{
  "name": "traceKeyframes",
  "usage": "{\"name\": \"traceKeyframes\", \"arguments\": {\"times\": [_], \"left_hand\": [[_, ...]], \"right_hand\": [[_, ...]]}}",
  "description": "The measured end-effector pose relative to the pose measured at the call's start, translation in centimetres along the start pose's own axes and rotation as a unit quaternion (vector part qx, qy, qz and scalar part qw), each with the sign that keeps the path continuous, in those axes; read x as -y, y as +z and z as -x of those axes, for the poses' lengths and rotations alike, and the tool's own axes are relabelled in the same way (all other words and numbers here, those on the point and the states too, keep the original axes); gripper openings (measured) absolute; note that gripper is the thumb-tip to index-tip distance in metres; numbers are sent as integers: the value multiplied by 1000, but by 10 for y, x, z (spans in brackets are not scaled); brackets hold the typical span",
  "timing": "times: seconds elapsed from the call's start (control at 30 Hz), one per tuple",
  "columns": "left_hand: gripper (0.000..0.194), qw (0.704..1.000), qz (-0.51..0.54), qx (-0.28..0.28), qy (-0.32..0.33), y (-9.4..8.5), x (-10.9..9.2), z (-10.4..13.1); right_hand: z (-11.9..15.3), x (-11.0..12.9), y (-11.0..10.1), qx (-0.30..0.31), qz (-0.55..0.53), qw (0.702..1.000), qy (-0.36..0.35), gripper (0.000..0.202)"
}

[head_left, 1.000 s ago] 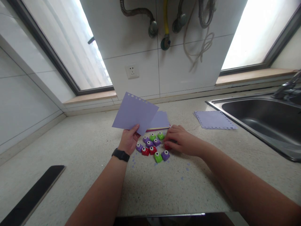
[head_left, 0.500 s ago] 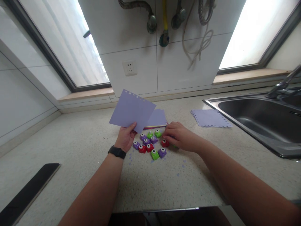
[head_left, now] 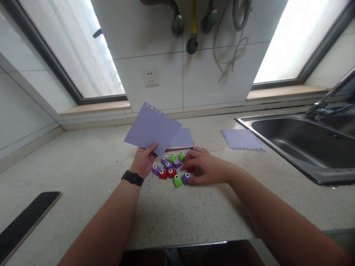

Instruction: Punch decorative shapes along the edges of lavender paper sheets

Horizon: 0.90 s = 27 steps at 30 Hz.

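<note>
My left hand (head_left: 145,159) pinches the lower corner of a purple sheet (head_left: 152,127), raised above the counter, with punched holes along its top edge. My right hand (head_left: 201,164) is over the right side of a group of small punches, fingers apart; its thumb is at a purple punch (head_left: 186,178). Beside that one sits a green punch (head_left: 178,181). A red punch (head_left: 190,169) is partly hidden under the right hand. Several more punches in purple, red and green lie between the hands. Behind them is a stack of coloured paper (head_left: 183,138), purple on top.
Purple sheets with punched edges (head_left: 242,139) lie at the right, near the steel sink (head_left: 288,136). A dark flat object (head_left: 30,218) is at the left. Purple paper bits are scattered on the counter (head_left: 166,218). A socket (head_left: 150,77) and pipes are on the wall.
My right hand has moved toward the front and left, its fingers spreading over the punches near the purple one. My left hand still holds the sheet. The whole view has shifted slightly.
</note>
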<state>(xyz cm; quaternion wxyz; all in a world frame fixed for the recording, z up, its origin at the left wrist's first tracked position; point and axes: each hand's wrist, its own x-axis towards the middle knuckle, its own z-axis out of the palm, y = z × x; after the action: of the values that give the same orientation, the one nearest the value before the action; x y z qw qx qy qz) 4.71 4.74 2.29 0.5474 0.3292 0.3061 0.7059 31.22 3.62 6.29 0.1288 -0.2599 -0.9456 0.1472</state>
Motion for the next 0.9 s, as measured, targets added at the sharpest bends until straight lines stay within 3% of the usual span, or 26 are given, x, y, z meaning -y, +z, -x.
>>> {"name": "traceKeyframes", "arguments": {"times": [0.23,0.37,0.5,0.63,0.9], "left_hand": [[56,1000,12,-2,3,3,-1,1],[59,1000,8,-4,4,4,-2,2],[58,1000,10,-3,2,3,-1,2],[62,1000,4,2,0,0,0,0],[60,1000,0,9,2,-2,2,0]], "right_hand": [[3,-11,-2,-29,54,996,68,23],[2,-14,-3,-46,64,994,82,24],[1,-5,-4,-44,30,997,57,22],[0,4,-2,2,4,1000,9,32],[-4,2,0,-1,-37,999,-24,18]]}}
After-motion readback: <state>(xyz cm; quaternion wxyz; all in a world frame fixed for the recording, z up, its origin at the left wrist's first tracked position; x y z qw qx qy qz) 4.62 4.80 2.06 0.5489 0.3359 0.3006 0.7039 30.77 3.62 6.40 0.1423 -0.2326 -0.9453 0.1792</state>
